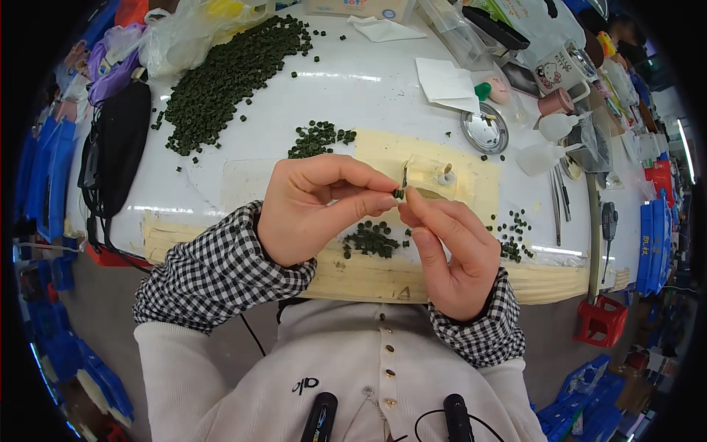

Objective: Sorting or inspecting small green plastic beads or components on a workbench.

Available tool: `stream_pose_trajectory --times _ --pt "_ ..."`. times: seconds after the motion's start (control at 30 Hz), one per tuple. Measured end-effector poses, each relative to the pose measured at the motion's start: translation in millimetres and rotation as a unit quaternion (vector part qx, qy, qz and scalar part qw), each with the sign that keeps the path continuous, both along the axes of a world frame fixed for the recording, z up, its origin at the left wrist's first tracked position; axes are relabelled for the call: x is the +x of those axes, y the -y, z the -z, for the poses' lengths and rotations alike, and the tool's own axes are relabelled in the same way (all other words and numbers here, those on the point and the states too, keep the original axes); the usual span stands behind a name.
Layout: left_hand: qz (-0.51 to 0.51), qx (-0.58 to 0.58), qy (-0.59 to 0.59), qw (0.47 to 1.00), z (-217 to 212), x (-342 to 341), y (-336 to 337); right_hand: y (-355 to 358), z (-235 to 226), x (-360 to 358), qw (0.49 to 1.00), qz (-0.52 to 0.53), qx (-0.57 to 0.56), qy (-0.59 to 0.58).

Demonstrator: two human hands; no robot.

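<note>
My left hand (317, 210) pinches a small dark green cylindrical part (398, 194) between thumb and forefinger. Close against it, the fingertips of my right hand (462, 254) are pressed together; whatever they grip is too small to make out. Just beyond my hands stands a small pale yellow block fixture (431, 177) with a short peg (447, 170) on it. Below my fingers lies a little pile of the same green parts (370, 241). A second cluster (315, 138) sits beyond my left hand, and a loose scatter (515, 234) lies right of my right hand.
A large heap of green parts (228, 70) covers the far left, beside plastic bags (188, 44) and a black pouch (121, 147). Right are a round metal dish (484, 130), tweezers (556, 206), squeeze bottles (540, 156) and a mug (563, 70). White paper (447, 83) lies at the back.
</note>
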State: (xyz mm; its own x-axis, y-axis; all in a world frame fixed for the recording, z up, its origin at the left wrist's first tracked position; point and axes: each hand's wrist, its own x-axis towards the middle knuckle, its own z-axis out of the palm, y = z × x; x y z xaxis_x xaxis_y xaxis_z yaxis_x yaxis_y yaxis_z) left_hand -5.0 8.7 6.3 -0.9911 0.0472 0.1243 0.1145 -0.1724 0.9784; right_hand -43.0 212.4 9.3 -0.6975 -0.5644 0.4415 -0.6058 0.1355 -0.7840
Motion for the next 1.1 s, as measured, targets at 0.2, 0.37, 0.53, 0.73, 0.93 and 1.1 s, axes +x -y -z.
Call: stream_pose_trajectory --times 0.2,0.37,0.53,0.73,0.93,1.1 --pt "0.01 0.031 0.019 0.999 2.1 -0.8 1.0 -7.6 -11.8 -9.1 0.999 0.047 0.01 -0.025" --pt "0.009 0.036 0.027 0.999 1.1 -1.2 0.1 -2.7 -13.8 -7.7 0.998 0.042 0.024 -0.038" --pt "0.015 0.043 0.038 0.998 0.9 -0.5 -0.7 0.6 -15.3 -8.4 0.998 0.041 0.018 -0.043" --pt "0.041 0.06 0.042 0.996 0.2 0.2 -1.4 4.0 -12.3 -12.6 0.998 0.029 0.007 -0.052" --pt "0.052 0.066 0.058 0.995 0.6 -0.1 -0.5 2.7 -12.4 -12.4 0.999 0.018 0.009 -0.04" --pt "0.054 0.071 0.062 0.994 1.2 0.3 -0.7 2.9 -11.4 -12.6 0.999 0.013 0.007 -0.05"
